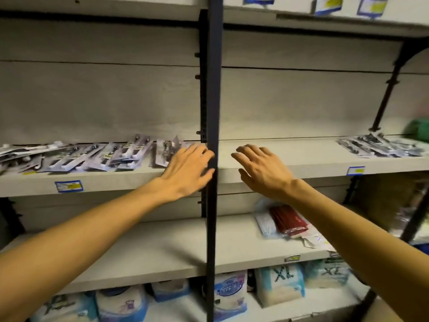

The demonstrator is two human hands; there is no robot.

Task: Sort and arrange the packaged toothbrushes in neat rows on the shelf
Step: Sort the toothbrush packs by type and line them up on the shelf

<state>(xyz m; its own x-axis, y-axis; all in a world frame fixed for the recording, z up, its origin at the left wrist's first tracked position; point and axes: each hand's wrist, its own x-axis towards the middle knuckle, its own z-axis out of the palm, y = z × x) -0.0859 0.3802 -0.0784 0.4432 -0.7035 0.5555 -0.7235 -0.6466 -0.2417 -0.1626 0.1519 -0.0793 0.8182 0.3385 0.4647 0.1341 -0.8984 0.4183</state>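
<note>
Reaching beside the dark upright post point(212, 145), the left hand point(185, 170) nears the packaged toothbrushes point(92, 154), likely to straighten them. Both it and the right hand point(262, 170) are spread wide, holding nothing.

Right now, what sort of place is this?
Most likely a shop aisle: price tags on the shelf edges, packaged toothbrushes laid out for sale, and bagged goods stacked below.

Pale grey wood-grain back panels point(104, 94) behind light grey shelf boards point(290, 156), split by a dark vertical metal upright point(212, 112). Black angled bracket point(390, 89) at right. Blue-and-yellow price labels point(69, 186) on shelf edges. Dim, soft lighting throughout.
</note>
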